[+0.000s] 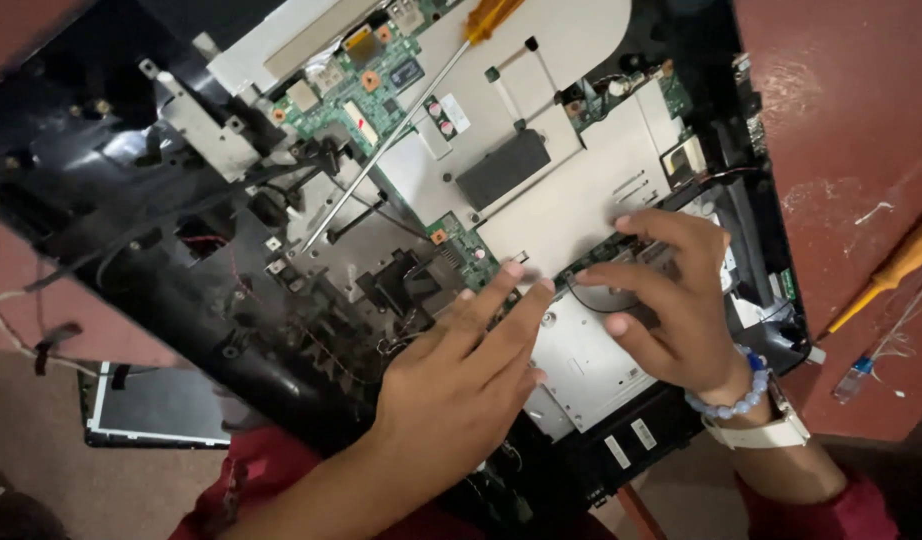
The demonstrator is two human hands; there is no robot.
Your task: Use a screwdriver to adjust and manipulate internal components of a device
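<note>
On opened computer (541,210): both my hands flat.
Left hand (461,375) and right hand (671,300) fingers spread on metal plate (581,350), gripping nothing; screwdriver (401,120) lies untouched.

Support surface: a reddish-brown painted table (841,120), paint scuffed and flecked white to the right of the opened black plastic computer chassis (181,290). The chassis lies flat on the table, tilted diagonally, its lower edge overhanging the table's near side. Right of the chassis: an orange-handled screwdriver (896,268) lying on the table, tip pointing toward the chassis. Just below the screwdriver: a small blue-and-clear plastic piece (853,380) beside thin white wires (906,330).
</note>
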